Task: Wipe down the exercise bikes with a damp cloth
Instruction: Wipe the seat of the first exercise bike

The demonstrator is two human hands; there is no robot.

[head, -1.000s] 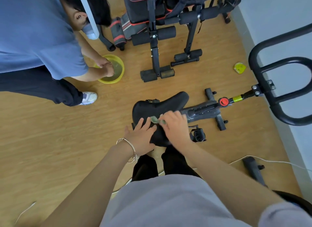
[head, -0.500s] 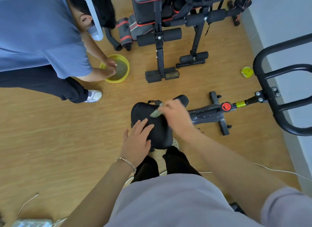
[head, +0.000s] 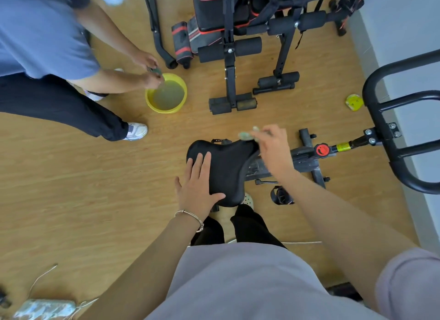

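The exercise bike's black saddle [head: 226,169] sits just in front of my legs. My left hand [head: 197,188] lies flat on its near left side with the fingers spread. My right hand [head: 271,148] is at the saddle's narrow front end, closed on a small pale green cloth [head: 246,135] that sticks out to the left of my fingers. The bike's dark frame [head: 302,160] with a red knob [head: 322,150] runs right to the black handlebars [head: 392,138].
Another person in a blue shirt [head: 47,33] bends at the upper left, hands over a yellow basin [head: 166,96] of murky water. A black weight bench [head: 238,33] stands behind. A yellow tape measure [head: 354,102] lies near the grey wall [head: 404,45]. Cords lie on the wooden floor.
My right hand has slid the cloth forward along the saddle from its middle to the narrow tip. My left hand shifted to the saddle's left side. The other person lifted a cloth from the basin.
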